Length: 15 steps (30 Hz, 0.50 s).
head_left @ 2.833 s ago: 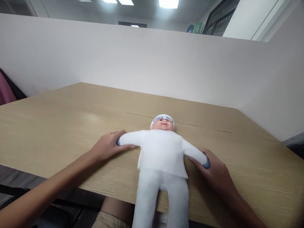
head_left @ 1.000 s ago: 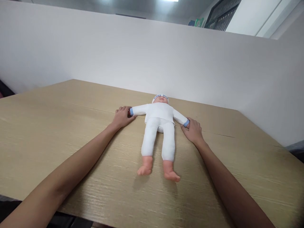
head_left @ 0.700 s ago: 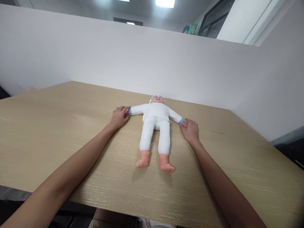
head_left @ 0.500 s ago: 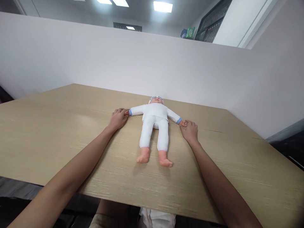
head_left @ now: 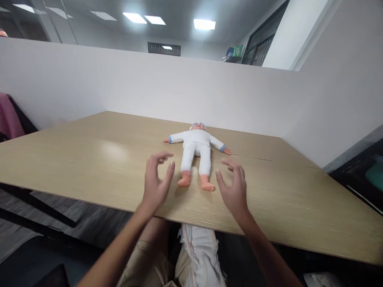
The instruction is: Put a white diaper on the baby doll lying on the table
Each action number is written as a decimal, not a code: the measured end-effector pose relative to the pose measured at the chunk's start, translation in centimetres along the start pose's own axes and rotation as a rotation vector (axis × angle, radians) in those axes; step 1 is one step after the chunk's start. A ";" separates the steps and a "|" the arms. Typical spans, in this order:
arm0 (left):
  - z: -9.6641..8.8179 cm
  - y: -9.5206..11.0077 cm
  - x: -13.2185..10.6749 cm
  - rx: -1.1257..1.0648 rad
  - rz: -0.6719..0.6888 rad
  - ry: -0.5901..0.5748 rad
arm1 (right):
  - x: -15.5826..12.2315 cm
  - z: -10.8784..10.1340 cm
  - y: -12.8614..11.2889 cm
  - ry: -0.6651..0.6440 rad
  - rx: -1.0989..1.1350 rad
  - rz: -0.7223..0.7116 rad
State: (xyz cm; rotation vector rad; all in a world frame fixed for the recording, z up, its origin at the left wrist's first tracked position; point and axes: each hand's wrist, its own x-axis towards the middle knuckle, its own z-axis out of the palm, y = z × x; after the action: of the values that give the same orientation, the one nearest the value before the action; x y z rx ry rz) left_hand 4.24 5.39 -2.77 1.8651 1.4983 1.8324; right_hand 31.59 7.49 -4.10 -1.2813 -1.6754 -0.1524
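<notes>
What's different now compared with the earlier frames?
The doll has moved away from the person, farther onto the table. The left hand and right hand have let go of its arms and drawn back toward the person, open. Its arms stay spread.

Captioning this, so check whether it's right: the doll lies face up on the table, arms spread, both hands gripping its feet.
Not gripping: in the head view, left hand and right hand are open, clear of its feet. The doll does lie face up on the table, arms spread.
</notes>
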 end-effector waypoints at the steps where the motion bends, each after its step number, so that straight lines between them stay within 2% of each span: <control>1: -0.8 1.3 -3.6 -0.107 -0.028 0.076 | -2.6 -1.5 -1.7 0.033 0.062 -0.074; 2: -1.5 2.1 -7.3 -0.181 -0.034 0.122 | -5.4 -2.9 -2.9 0.061 0.117 -0.159; 3: -2.0 2.5 -10.9 -0.220 -0.043 0.096 | -8.3 -4.1 -3.7 0.039 0.177 -0.242; 5: -2.3 2.3 -17.2 -0.266 -0.020 -0.131 | -13.7 -5.6 -3.9 -0.103 0.298 -0.342; 6: -2.3 1.9 -19.8 -0.258 -0.088 -0.301 | -16.1 -6.0 -3.5 -0.171 0.338 -0.309; 8: -1.9 1.2 -23.3 -0.223 -0.301 -0.486 | -20.2 -6.0 -2.3 -0.212 0.350 -0.025; 10: -1.3 0.5 -25.2 -0.185 -0.511 -0.559 | -23.1 -5.3 -0.9 -0.203 0.327 0.320; 13: -0.2 -0.4 -26.0 -0.151 -0.685 -0.613 | -25.6 -4.2 0.8 -0.217 0.392 0.665; 15: 0.7 -0.9 -25.8 -0.173 -0.805 -0.658 | -26.4 -3.6 1.4 -0.260 0.494 0.785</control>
State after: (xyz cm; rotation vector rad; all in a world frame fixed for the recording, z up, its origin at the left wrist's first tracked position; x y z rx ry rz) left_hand 10.23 -11.69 -21.24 1.2812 1.4446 0.8410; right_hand 33.85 -11.68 -22.51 -1.4994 -1.1830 0.8703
